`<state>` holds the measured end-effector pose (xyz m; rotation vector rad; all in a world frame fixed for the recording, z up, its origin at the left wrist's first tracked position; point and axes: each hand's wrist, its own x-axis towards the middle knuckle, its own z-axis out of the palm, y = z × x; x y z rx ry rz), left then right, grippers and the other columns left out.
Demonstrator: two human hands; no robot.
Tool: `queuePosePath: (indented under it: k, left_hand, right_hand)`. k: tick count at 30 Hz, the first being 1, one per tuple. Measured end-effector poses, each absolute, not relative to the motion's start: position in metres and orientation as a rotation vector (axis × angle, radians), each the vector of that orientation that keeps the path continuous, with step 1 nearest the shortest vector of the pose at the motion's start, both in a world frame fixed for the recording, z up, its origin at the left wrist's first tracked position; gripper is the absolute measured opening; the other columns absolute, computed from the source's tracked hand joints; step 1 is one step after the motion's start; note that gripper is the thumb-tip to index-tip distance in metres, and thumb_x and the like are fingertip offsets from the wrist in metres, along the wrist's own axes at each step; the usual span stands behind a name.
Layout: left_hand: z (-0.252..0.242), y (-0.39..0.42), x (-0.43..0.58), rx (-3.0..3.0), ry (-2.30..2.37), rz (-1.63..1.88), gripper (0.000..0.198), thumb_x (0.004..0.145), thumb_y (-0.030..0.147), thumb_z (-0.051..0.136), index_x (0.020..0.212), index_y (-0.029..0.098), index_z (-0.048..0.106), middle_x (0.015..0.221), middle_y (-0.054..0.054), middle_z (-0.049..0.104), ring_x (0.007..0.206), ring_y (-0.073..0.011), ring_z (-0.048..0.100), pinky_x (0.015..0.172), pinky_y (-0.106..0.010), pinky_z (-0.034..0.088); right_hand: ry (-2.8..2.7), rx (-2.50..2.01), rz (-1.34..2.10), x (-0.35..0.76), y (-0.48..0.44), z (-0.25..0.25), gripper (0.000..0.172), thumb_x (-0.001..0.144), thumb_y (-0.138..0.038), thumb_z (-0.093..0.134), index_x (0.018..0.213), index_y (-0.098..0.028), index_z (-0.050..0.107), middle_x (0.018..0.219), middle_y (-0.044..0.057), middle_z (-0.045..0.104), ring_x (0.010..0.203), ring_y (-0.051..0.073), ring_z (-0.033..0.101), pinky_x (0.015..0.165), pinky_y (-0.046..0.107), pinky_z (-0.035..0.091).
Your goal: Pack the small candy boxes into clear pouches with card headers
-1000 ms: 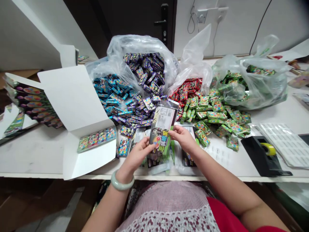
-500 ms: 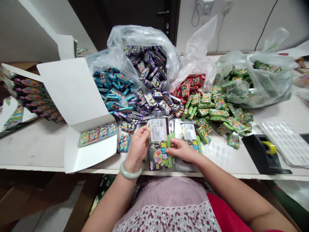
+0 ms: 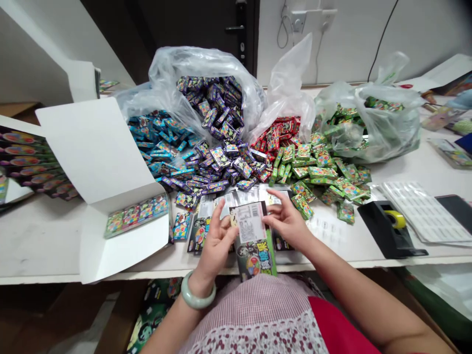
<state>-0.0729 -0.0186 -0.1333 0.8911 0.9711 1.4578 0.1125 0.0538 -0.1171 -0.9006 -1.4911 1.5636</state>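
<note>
A black-and-green printed candy packet [image 3: 256, 253] with a white label stands tilted in front of me, its lower end over the table's front edge. My right hand [image 3: 289, 223] has its thumb and fingers at the packet's right edge; the fingertips behind it are partly hidden. At the left edge, my left hand [image 3: 217, 241] has its index finger raised and its thumb reaching to the packet, fingers apart. Similar packets [image 3: 199, 231] lie behind and beside it on the table. Small purple candy boxes [image 3: 221, 157] are heaped just beyond.
Blue boxes [image 3: 162, 132], red boxes [image 3: 276, 132] and green boxes [image 3: 324, 167] spill from plastic bags [image 3: 391, 128]. An open white carton [image 3: 99, 147] with a row of small boxes stands left. On the right are a tape dispenser [image 3: 383, 231] and label sheets [image 3: 424, 206].
The packet has come lower and nearer to me. My left fingers have loosened from its side and spread; my right hand has moved up along its right edge. The view has shifted right.
</note>
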Motion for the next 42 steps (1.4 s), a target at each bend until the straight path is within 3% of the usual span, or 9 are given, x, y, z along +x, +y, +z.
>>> queuePosePath:
  k: [5, 8, 13, 15, 18, 21, 25, 33, 42]
  left_hand:
    - [-0.125, -0.023, -0.086, 1.058, 0.971, 1.264, 0.052, 0.083, 0.024, 0.065, 0.129, 0.031, 0.042, 0.105, -0.003, 0.067, 0.087, -0.0144, 0.066, 0.079, -0.028, 0.053]
    - [-0.116, -0.020, -0.085, 1.162, 1.150, 1.323, 0.026, 0.087, 0.029, 0.061, 0.112, 0.025, 0.056, 0.094, -0.003, 0.067, 0.083, -0.0131, 0.064, 0.072, -0.023, 0.051]
    - [-0.100, -0.007, -0.082, 1.103, 1.225, 1.485, 0.012, 0.082, 0.028, 0.066, 0.075, 0.018, 0.063, 0.088, -0.003, 0.069, 0.083, -0.0125, 0.062, 0.073, -0.022, 0.049]
    - [-0.097, -0.005, -0.084, 0.988, 1.164, 1.464, 0.010, 0.079, 0.026, 0.070, 0.086, 0.020, 0.065, 0.084, -0.001, 0.070, 0.076, -0.0110, 0.063, 0.067, -0.021, 0.048]
    - [-0.096, -0.008, -0.087, 0.958, 1.141, 1.431, 0.034, 0.079, 0.023, 0.070, 0.111, 0.026, 0.062, 0.092, -0.002, 0.072, 0.081, -0.0114, 0.065, 0.068, -0.021, 0.050]
    - [-0.094, -0.013, -0.089, 1.108, 1.154, 1.446, 0.018, 0.079, 0.023, 0.070, 0.097, 0.023, 0.069, 0.097, -0.004, 0.072, 0.091, -0.0141, 0.065, 0.079, -0.024, 0.052]
    - [-0.091, -0.013, -0.088, 1.227, 1.149, 1.489, 0.005, 0.076, 0.022, 0.072, 0.077, 0.019, 0.068, 0.091, -0.004, 0.070, 0.088, -0.0156, 0.065, 0.078, -0.026, 0.053]
    - [-0.083, -0.003, -0.088, 1.086, 1.152, 1.464, 0.009, 0.072, 0.022, 0.075, 0.074, 0.019, 0.067, 0.073, 0.000, 0.064, 0.067, -0.0099, 0.058, 0.061, -0.020, 0.047]
    - [-0.094, -0.019, -0.100, 1.449, 1.084, 1.444, 0.010, 0.081, 0.018, 0.067, 0.088, 0.023, 0.071, 0.093, -0.006, 0.068, 0.091, -0.0175, 0.063, 0.081, -0.031, 0.052]
  right_hand:
    - [-1.673, -0.914, 1.600, 0.125, 0.043, -0.115, 0.040, 0.083, -0.029, 0.063, 0.121, -0.027, 0.053, 0.087, 0.000, 0.064, 0.068, 0.011, 0.061, 0.058, 0.023, 0.051]
    - [-1.809, -0.965, 1.483, 0.130, 0.047, -0.097, 0.019, 0.088, -0.033, 0.057, 0.103, -0.022, 0.061, 0.081, 0.001, 0.063, 0.067, 0.011, 0.057, 0.054, 0.022, 0.049]
    - [-1.837, -0.892, 1.365, 0.122, 0.058, -0.073, 0.012, 0.083, -0.029, 0.062, 0.079, -0.018, 0.060, 0.083, 0.004, 0.060, 0.076, 0.013, 0.057, 0.054, 0.022, 0.049]
    - [-1.728, -0.878, 1.498, 0.118, 0.060, -0.072, 0.018, 0.080, -0.028, 0.065, 0.095, -0.020, 0.059, 0.081, 0.001, 0.059, 0.071, 0.012, 0.056, 0.050, 0.021, 0.048]
    - [-1.739, -0.867, 1.502, 0.116, 0.059, -0.073, 0.027, 0.079, -0.026, 0.065, 0.105, -0.022, 0.059, 0.085, 0.002, 0.060, 0.074, 0.012, 0.057, 0.054, 0.022, 0.050]
    - [-1.950, -0.855, 1.271, 0.119, 0.057, -0.070, 0.007, 0.084, -0.025, 0.060, 0.088, -0.020, 0.061, 0.092, 0.004, 0.061, 0.083, 0.014, 0.058, 0.061, 0.024, 0.050]
    - [-2.163, -0.728, 1.114, 0.121, 0.054, -0.060, 0.008, 0.086, -0.028, 0.061, 0.084, -0.020, 0.059, 0.095, 0.005, 0.061, 0.089, 0.015, 0.057, 0.069, 0.027, 0.050]
    - [-1.987, -0.892, 1.436, 0.103, 0.062, -0.049, 0.009, 0.080, -0.026, 0.064, 0.080, -0.017, 0.060, 0.077, 0.002, 0.062, 0.071, 0.013, 0.057, 0.061, 0.025, 0.045]
    - [-2.218, -0.631, 1.079, 0.117, 0.049, -0.059, 0.006, 0.088, -0.025, 0.059, 0.093, -0.022, 0.060, 0.098, 0.006, 0.063, 0.092, 0.017, 0.059, 0.075, 0.031, 0.049]
